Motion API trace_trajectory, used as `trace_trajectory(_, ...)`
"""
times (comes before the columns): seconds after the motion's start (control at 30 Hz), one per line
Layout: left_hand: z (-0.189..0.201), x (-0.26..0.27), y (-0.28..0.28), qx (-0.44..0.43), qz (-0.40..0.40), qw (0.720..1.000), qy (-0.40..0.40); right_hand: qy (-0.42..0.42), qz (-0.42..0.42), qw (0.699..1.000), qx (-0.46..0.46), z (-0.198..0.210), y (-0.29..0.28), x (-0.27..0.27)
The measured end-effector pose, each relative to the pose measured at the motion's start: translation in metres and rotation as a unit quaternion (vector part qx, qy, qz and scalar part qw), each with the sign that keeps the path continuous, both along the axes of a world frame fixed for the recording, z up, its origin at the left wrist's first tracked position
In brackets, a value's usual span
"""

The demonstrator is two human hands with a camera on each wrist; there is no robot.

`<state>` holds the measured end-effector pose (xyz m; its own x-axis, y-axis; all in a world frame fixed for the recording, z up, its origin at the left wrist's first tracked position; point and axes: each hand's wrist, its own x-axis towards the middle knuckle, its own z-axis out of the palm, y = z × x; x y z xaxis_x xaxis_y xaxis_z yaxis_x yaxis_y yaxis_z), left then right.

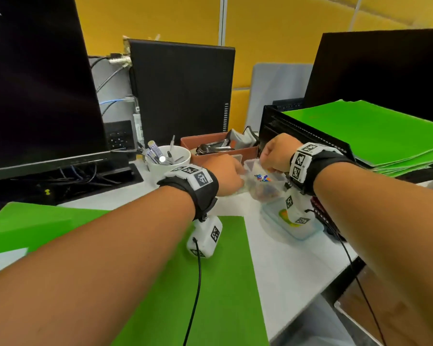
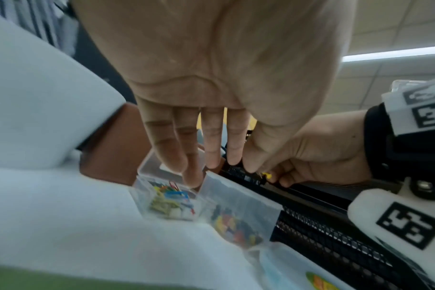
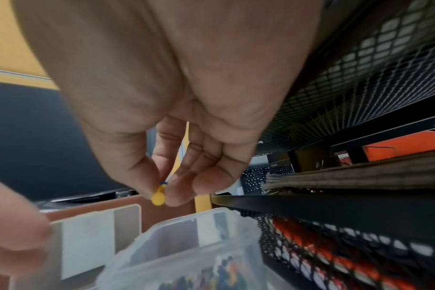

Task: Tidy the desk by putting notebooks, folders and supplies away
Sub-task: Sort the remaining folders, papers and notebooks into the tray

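Dropping pin (image 3: 158,197), pinched in right hand (image 1: 275,153), into box (image 1: 265,179); left hand (image 1: 226,171), fingers nearly straight, steadies it. Folders (image 1: 203,283) at desk's near edge left.

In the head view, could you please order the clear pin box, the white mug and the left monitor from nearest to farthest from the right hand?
1. clear pin box, just below the right hand.
2. white mug, to its left.
3. left monitor, far left.
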<state>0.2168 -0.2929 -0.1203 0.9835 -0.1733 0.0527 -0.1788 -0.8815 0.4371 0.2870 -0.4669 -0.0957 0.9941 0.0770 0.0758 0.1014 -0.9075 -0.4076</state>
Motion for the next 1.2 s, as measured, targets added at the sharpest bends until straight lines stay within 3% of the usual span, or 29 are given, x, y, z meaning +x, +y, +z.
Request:
trace_trajectory(0.2,-0.023,0.026,-0.037,0.000,-0.007,0.997,0.075,-0.029,-0.010,0.995,-0.094,-0.015,-0.006,0.016)
trace_trajectory(0.47,-0.020,0.025,-0.053,0.036,-0.004,0.996,0.076,-0.014,-0.043,0.996,-0.073,-0.027,-0.010,0.022)
trace_trajectory(0.67,-0.002,0.002,-0.032,-0.038,-0.008,0.998,0.056,-0.036,-0.007,0.997,-0.066,-0.011,0.008,-0.001)
trace_trajectory(1.0,0.016,-0.101,0.107,-0.180,0.110,0.977,-0.012,0.011,0.212,0.971,-0.110,0.027,0.121,-0.095)
trace_trajectory(1.2,0.017,-0.203,0.191,-0.207,0.206,0.955,-0.050,0.054,0.369,0.925,-0.076,0.024,0.210,-0.168)
